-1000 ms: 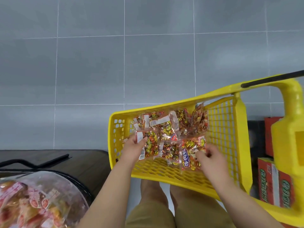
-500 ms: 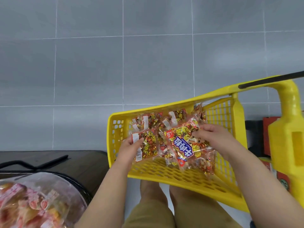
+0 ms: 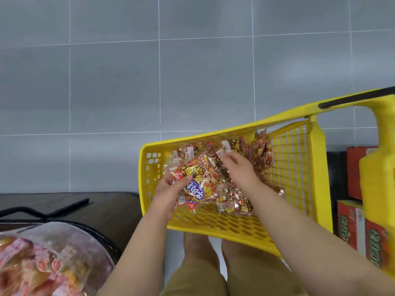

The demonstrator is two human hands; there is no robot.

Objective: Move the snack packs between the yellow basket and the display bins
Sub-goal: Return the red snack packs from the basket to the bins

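Gripping snack pack (image 3: 196,186), basket (image 3: 145,167) wall beside

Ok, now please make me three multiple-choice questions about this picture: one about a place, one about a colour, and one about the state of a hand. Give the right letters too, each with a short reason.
1. Where do the red cartons stand?
A. right of the yellow basket
B. inside the basket
C. left of the basket

2. What colour is the lettered patch on the snack pack at the front?
A. green
B. blue
C. black

3. What is the left hand doing?
A. it hangs empty
B. it lies flat on the basket rim
C. it grips the snack pack

Right letters:
1 A, the cartons show beyond the basket's right wall.
2 B, the white letters sit on a blue patch.
3 C, its thumb presses on the face of the pack.
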